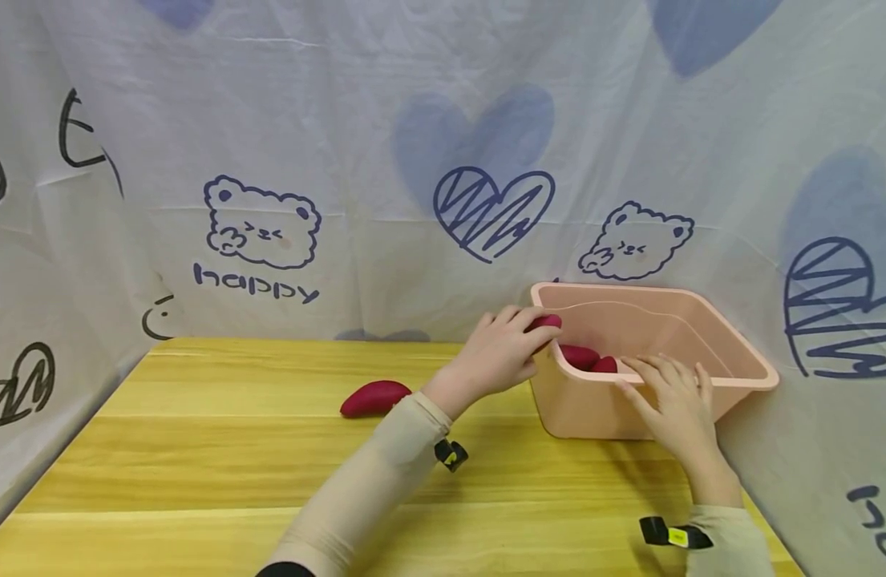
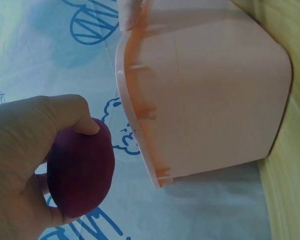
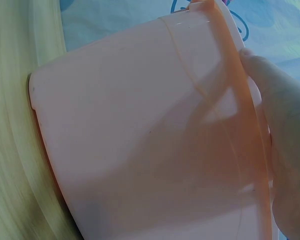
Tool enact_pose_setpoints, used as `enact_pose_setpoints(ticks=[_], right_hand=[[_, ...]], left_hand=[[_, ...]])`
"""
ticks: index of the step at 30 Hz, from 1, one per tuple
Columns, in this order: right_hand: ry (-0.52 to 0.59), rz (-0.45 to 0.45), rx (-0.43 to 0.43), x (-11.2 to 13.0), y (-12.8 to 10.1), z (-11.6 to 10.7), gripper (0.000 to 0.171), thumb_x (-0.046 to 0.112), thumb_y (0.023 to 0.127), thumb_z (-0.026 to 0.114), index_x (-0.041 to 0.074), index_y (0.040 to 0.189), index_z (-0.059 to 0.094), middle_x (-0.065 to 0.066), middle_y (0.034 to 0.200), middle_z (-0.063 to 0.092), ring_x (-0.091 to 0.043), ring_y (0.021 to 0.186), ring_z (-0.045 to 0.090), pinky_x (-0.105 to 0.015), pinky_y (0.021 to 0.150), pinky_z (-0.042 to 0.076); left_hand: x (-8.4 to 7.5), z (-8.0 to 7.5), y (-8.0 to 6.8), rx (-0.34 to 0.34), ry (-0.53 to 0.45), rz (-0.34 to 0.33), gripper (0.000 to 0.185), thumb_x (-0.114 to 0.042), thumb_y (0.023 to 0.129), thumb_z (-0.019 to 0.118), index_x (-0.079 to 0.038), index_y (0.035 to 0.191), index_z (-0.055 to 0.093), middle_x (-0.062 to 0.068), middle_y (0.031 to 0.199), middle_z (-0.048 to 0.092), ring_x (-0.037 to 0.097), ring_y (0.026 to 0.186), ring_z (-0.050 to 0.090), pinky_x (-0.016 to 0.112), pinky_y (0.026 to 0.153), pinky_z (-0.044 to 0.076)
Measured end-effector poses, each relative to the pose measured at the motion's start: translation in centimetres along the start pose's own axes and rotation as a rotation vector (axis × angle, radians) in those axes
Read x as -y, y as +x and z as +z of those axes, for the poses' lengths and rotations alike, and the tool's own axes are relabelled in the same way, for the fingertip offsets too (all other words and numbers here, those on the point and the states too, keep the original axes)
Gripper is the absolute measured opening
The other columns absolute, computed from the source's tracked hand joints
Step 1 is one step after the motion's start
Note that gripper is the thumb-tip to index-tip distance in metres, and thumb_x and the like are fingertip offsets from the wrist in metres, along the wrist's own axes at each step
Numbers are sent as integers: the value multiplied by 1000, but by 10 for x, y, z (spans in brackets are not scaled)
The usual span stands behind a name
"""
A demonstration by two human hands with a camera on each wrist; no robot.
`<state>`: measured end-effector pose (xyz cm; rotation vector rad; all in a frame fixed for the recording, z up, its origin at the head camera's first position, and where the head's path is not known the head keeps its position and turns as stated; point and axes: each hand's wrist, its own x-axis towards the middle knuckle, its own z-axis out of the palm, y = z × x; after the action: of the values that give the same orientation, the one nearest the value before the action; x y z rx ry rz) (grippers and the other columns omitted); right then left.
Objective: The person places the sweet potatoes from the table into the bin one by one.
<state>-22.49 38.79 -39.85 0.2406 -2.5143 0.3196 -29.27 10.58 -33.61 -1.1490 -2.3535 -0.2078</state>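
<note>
Held sweet potato (image 1: 546,322): dark red, gripped by the left hand (image 1: 502,350) with fingers and thumb curled round it; poised at the left rim of the pink bin (image 1: 731,344), tip just over the edge. In the left wrist view the sweet potato (image 2: 81,172) sits in the left hand (image 2: 25,165), just beside the pink bin (image 2: 210,95) wall but apart from it.

Pink bin: open-topped, at about 2 o'clock on the table (image 1: 219,449), its far side against the backdrop. Inside lie two more red sweet potatoes (image 1: 581,356), near the front-left corner; the remaining floor of the bin is bare.

Right hand (image 1: 677,405): fingers draped over the front rim at 5 o'clock of the bin, lightly curled on the edge; the right wrist view shows the right hand (image 3: 285,150) lying along that rim of the bin (image 3: 140,145).

Loose sweet potato (image 1: 374,397): lies on the table at 9 o'clock of the bin, well apart from it, open wood all round.

Both forearms wear beige sleeves with black wrist straps.

Surface: yellow wood-grain table. Surround: white cloth backdrop (image 1: 341,160) printed with bears, hearts and "happy".
</note>
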Motion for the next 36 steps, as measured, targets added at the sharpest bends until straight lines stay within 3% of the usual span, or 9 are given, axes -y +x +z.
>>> enact_pose_setpoints(ticks=[16, 21, 36], right_hand=[[0, -9, -12, 1, -1, 0, 43, 44, 97, 53, 17, 130, 59, -16, 132, 55, -40, 128, 39, -66, 112, 8], [-2, -6, -8, 1, -1, 0, 43, 44, 97, 53, 17, 130, 59, -17, 132, 55, -40, 128, 39, -65, 112, 7], [-4, -7, -11, -1, 0, 1, 43, 45, 96, 54, 17, 130, 59, -17, 133, 54, -40, 128, 38, -65, 112, 7]], left_hand=[[-9, 3, 30, -16, -37, -19, 42, -27, 88, 63, -31, 130, 58, -4, 141, 49, 18, 126, 46, 35, 81, 47], [-11, 5, 39, 8, -69, -37, 45, -28, 87, 65, -32, 132, 57, -5, 147, 44, 18, 135, 35, 36, 86, 46], [-20, 19, 63, 35, -74, -114, 48, -35, 90, 63, -34, 137, 54, -7, 149, 44, 21, 131, 38, 40, 102, 41]])
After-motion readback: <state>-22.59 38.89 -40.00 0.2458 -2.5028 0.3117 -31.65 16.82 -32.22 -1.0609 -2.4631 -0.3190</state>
